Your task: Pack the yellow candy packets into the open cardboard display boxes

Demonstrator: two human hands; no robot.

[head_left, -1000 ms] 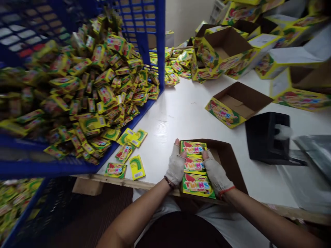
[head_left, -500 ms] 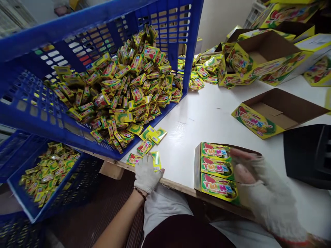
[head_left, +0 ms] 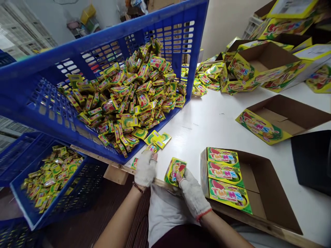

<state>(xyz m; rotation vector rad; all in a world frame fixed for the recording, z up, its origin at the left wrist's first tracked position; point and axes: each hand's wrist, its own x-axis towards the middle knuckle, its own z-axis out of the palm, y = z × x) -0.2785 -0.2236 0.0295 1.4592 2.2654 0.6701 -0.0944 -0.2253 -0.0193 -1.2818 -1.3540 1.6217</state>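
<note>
My right hand (head_left: 192, 193), in a white fingerless glove, grips a small stack of yellow-green candy packets (head_left: 175, 171) at the table's near edge. My left hand (head_left: 145, 167), gloved too, lies with curled fingers on loose packets (head_left: 157, 139) spilled from the tilted blue crate (head_left: 77, 79). To the right, an open brown carton (head_left: 269, 193) holds three "Twins" packets (head_left: 223, 174) in a row along its left side.
The crate is heaped with many packets (head_left: 129, 96). A lower blue crate (head_left: 49, 175) at left holds more. Empty printed cartons (head_left: 279, 119) and a carton pile (head_left: 261, 62) lie at the back right. A black object (head_left: 312, 162) sits at the right edge.
My hands left the carton: the left went to the loose packets by the crate, then the right followed and now holds a few packets. The view swung left.
</note>
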